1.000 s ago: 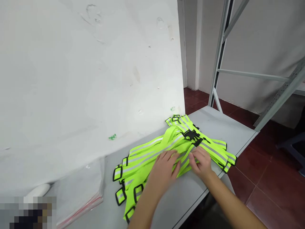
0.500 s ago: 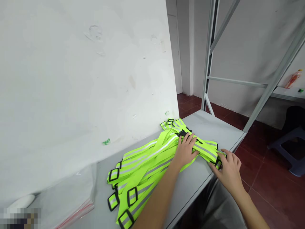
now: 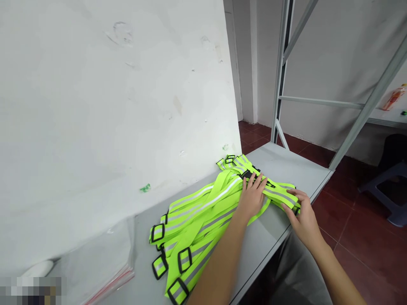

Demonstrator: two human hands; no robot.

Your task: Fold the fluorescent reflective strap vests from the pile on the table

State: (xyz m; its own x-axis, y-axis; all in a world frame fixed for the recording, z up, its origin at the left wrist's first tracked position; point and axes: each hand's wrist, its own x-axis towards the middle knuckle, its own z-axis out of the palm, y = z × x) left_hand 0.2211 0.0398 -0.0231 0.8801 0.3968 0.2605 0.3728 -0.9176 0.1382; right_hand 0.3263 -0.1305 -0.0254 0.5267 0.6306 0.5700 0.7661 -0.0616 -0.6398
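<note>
Looking down, you see your left hand (image 3: 251, 197) lying flat and open on the pile of bright green straps (image 3: 203, 214), fingers spread, pressing down and gripping nothing. Your right hand (image 3: 302, 214) is near the table's edge, fingers partly curled on the right end of the straps; you cannot tell if it pinches them. The pile lies on the gray table (image 3: 286, 165), close to the white wall (image 3: 111, 106). Black buckles (image 3: 184, 259) sit at the near ends of the straps. Clear plastic bags (image 3: 95, 262) lie to the left. Farther back stands a gray metal rack (image 3: 281, 76) on the red tile floor (image 3: 359, 237).
</note>
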